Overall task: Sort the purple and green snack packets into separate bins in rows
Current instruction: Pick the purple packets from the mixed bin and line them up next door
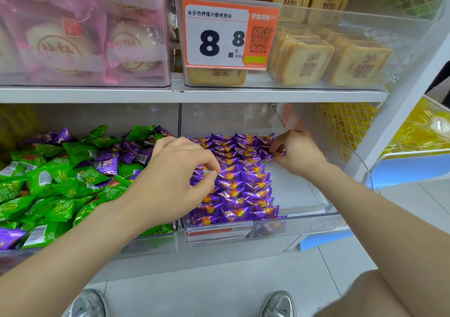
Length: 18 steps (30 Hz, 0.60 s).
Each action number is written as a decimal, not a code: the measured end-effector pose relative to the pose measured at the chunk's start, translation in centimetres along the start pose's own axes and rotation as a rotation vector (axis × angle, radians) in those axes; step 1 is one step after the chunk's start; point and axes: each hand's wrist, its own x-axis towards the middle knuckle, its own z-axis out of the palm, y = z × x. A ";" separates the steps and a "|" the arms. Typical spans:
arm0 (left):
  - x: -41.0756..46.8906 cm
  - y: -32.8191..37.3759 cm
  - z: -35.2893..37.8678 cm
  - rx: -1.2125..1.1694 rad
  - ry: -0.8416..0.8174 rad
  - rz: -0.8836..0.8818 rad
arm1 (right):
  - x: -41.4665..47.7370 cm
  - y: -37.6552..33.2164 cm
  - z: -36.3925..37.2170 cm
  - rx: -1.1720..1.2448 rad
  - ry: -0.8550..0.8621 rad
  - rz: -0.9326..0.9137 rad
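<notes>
The left hand is reaching over the clear right bin, its fingers curling in and pinching a purple packet between thumb and forefinger at the left side of the purple rows. The right hand is working at the far right of those rows, its fingers pinching a second purple packet that is lying just left of the fingertips and touching the outermost column; nearer than these fingers the bin floor is showing bare and white. Left of the left fingers, the left bin is holding a loose heap of green packets with purple ones mixed in. Both bins are sitting on a white shop shelf — above the fingers, a price tag is hanging on an upper bin of tan square biscuits, beside one of pink-wrapped round cakes. Pale floor tiles are lying below. Counted: two bins at hand level, two above, roughly three purple columns across — the overlapping packets are too many to count — and two grey shoes.
</notes>
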 end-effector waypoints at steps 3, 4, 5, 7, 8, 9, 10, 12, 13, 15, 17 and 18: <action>0.0 0.0 0.1 0.001 0.006 0.006 | 0.2 0.0 0.2 -0.018 0.013 0.017; 0.0 0.0 0.1 -0.002 0.010 0.005 | 0.2 0.0 0.3 -0.019 0.013 0.019; -0.1 0.0 0.1 -0.005 0.012 0.005 | 0.3 -0.1 0.3 -0.018 0.008 0.023; -0.1 0.0 0.1 -0.002 0.011 0.009 | 0.4 0.1 0.4 -0.008 0.000 0.035; -0.1 0.0 0.1 0.001 0.008 0.011 | 0.4 0.2 0.4 -0.002 -0.003 0.037; -0.1 0.0 0.1 0.003 0.007 0.013 | 0.4 0.2 0.4 -0.002 -0.007 0.039; -0.1 -0.1 0.0 0.005 0.006 0.015 | 0.4 0.2 0.4 -0.004 -0.008 0.037; 0.0 -0.1 0.1 0.005 0.001 0.017 | 0.3 0.3 0.4 -0.005 -0.010 0.036; -0.1 -0.1 0.0 0.004 0.000 0.017 | 0.3 0.2 0.3 -0.004 -0.014 0.037; -0.1 -0.1 0.0 0.001 0.002 0.018 | 0.2 0.1 0.1 -0.004 -0.019 0.032; -0.1 0.0 -0.1 -0.006 -0.001 0.019 | 0.0 -0.2 -0.3 -0.008 -0.007 0.034; -0.1 0.0 -0.1 -0.012 -0.001 0.019 | -0.1 -0.4 -0.5 -0.017 0.010 0.037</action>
